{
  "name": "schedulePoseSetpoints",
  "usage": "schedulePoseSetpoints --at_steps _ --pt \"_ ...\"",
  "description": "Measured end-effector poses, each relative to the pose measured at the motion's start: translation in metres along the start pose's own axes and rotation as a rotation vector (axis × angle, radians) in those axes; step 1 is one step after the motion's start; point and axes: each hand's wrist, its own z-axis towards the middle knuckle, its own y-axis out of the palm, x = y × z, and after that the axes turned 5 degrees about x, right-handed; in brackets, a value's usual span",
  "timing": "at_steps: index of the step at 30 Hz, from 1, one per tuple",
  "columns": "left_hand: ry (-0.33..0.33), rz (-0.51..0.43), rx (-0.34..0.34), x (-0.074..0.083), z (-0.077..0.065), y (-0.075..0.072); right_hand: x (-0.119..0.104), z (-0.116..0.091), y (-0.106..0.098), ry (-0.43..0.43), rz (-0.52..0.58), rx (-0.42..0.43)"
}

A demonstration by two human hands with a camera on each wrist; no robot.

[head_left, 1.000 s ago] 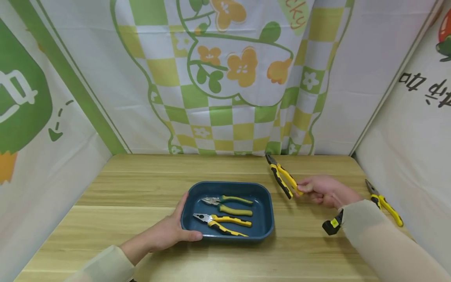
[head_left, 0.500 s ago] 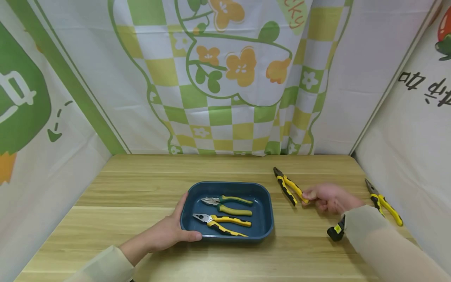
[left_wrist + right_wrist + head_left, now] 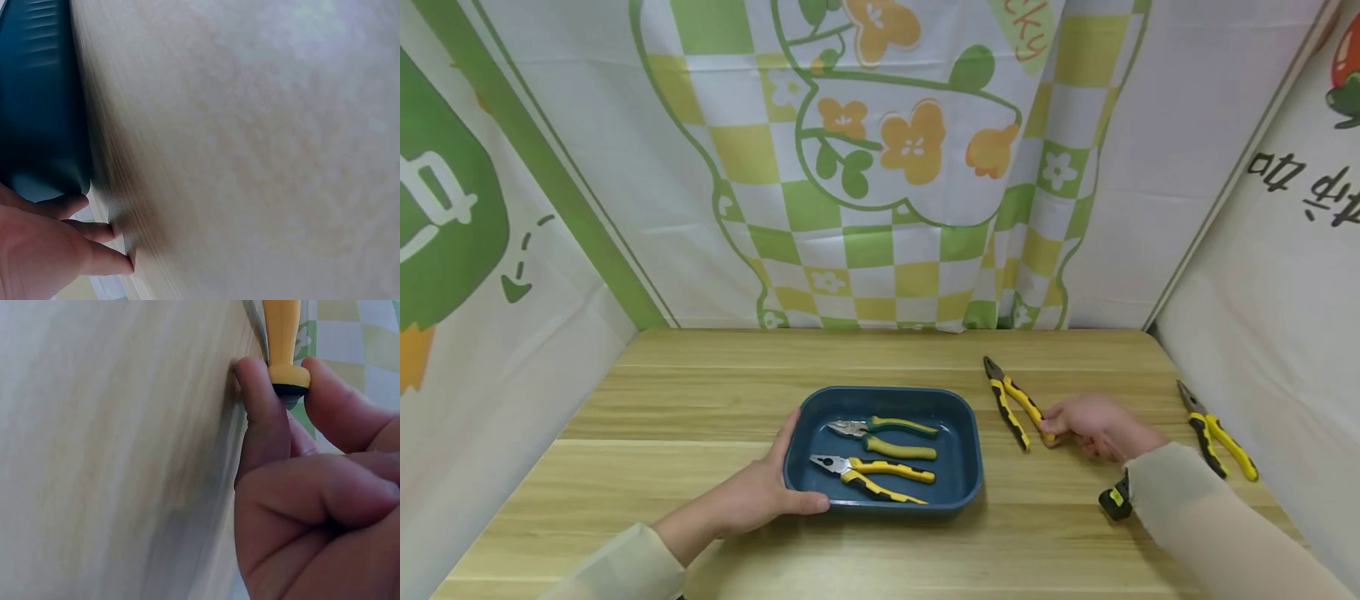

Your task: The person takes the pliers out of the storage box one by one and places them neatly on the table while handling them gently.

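A dark blue tray (image 3: 957, 454) sits mid-table with two combination pliers lying in it. One has green and dull yellow handles (image 3: 901, 452); the other's handles are yellow and black (image 3: 917, 476). My left hand (image 3: 760, 496) rests against the tray's near left corner, thumb along the front rim and straight fingers down the left wall. To the right of the tray, my right hand (image 3: 1097, 425) pinches one handle end of another pair of yellow-and-black pliers (image 3: 1024, 402), their dark jaws pointing away. In the right wrist view, thumb and finger hold the yellow handle tip (image 3: 282, 337).
Another pair of yellow-and-black pliers (image 3: 1232, 450) with a slim dark nose lies at the table's right edge, beyond the right sleeve (image 3: 1195, 492). A patterned cloth (image 3: 880, 250) hangs behind the wooden table (image 3: 715, 383), with printed cloth walls on both sides.
My right hand has moved the pinched pliers toward me and slightly right, away from the back of the table, and now barely moves. The left hand and tray have stayed still.
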Motion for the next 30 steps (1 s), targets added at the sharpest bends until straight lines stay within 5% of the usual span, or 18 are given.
schedulePoseSetpoints --at_steps 14,19,25,30 --pt "0.007 0.014 0.007 0.002 -0.001 0.000 -0.012 -0.005 0.006 -0.127 -0.234 0.069" --pt "0.009 0.015 0.005 0.001 -0.001 0.000 -0.017 -0.009 0.007 -0.130 -0.428 0.118" --pt "0.017 0.014 0.006 0.001 -0.002 0.000 -0.032 -0.007 0.018 -0.297 -0.749 0.209" --pt "0.016 0.007 0.008 0.001 -0.002 0.000 -0.042 -0.001 0.039 -0.434 -0.889 0.242"
